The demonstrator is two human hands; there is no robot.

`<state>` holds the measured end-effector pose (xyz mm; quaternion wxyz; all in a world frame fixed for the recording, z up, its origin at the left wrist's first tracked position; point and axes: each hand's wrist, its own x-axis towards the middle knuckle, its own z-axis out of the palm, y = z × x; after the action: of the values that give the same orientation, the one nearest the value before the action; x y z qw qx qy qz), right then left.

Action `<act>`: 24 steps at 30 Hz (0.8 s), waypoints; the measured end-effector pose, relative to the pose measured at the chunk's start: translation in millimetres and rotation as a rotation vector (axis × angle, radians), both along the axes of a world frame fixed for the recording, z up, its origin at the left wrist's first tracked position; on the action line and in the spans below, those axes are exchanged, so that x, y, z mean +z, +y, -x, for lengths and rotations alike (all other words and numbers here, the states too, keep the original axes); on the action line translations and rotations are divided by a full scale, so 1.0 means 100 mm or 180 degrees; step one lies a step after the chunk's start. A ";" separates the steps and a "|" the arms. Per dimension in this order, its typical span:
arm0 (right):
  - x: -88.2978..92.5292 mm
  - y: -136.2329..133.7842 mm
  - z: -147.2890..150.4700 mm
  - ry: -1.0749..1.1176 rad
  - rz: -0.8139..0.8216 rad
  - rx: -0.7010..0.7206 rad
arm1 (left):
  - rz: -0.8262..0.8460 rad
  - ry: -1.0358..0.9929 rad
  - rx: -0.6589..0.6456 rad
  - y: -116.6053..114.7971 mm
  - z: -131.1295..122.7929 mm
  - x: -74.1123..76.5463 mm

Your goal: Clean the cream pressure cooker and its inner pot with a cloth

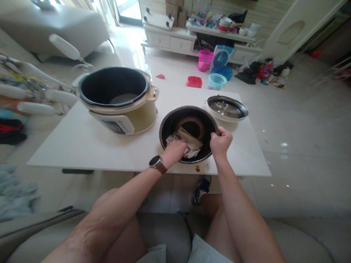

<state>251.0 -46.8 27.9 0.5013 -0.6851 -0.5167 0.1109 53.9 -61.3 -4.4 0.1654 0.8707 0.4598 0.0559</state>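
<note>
- wiping the inside of the dark inner pot [169, 126] seems to be the step in hand. where does it sit?

- on the white bench [131, 155], by the near edge, its mouth facing the camera. the electric cooker [144, 118] stands at about ten o'clock from it, and the round lid [227, 109] lies at two.

- and the hands?

- the left hand [176, 150] reaches in over the rim at seven o'clock, fingers curled on a bunched, patterned cloth [192, 140] that rests towards six. the right hand [221, 141] is clenched on the rim at three.

- is the wiping finished?

- i'd guess not, with cloth and hand down inside, though i can't tell how clean the wall is.

- so what does the next move call for?

- a firm right grip, i'd say, so the pot doesn't swivel, while the left presses the cloth round towards twelve o'clock.
</note>
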 end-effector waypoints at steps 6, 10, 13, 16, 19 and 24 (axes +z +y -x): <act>-0.10 -0.08 0.19 0.0373 -0.0111 -0.0213 | 0.0544 -0.1299 0.0594 -0.05 -0.17 -0.02; -0.15 -0.11 0.30 0.0566 -0.0104 -0.0354 | 0.0629 -0.2206 0.0686 -0.08 -0.30 -0.02; -0.19 -0.09 0.30 0.0597 -0.0069 -0.0398 | 0.0586 -0.1863 0.0521 -0.10 -0.30 0.02; -0.21 -0.06 0.23 0.0636 -0.0091 -0.0457 | 0.0528 -0.1216 0.0306 -0.08 -0.19 0.06; -0.23 -0.05 0.19 0.0639 -0.0078 -0.0518 | 0.0347 -0.0473 0.0159 -0.02 -0.04 0.08; -0.21 -0.08 0.24 0.0469 -0.0041 -0.0473 | 0.0063 0.0197 0.0220 0.05 0.14 0.11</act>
<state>226.6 -55.1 6.6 0.5492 -0.7083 -0.4269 0.1202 39.7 -56.4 6.2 0.1577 0.8539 0.4950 0.0300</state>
